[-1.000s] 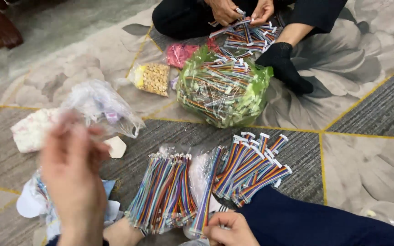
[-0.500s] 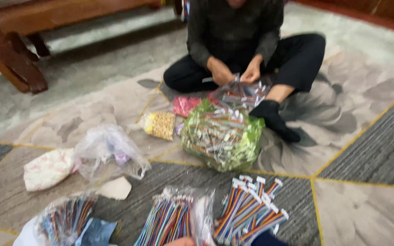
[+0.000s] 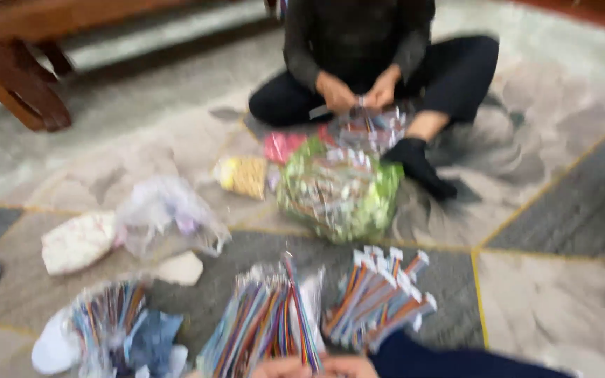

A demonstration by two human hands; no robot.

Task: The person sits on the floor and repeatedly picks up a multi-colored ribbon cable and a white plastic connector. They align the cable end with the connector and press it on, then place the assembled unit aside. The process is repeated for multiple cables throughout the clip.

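Head view, blurred: clear bag of coloured strands point(image 3: 110, 325) lies left; at centre the wearer's hands point(image 3: 313, 367), barely in frame at the bottom edge, touch a bagged bundle of rainbow ribbon cables point(image 3: 267, 325), grip impossible to tell. Right, tagged cables point(image 3: 379, 297) fan out for sorting. Patterned carpet point(image 3: 561, 308); a seated co-worker point(image 3: 358, 42) opposite.

Open carpet point(image 3: 561, 308) lies right of the fanned cable bundles point(image 3: 376, 301). Ahead, the green bag point(image 3: 341, 192) blocks passage; the clear bag point(image 3: 169, 217) obstructs the left.
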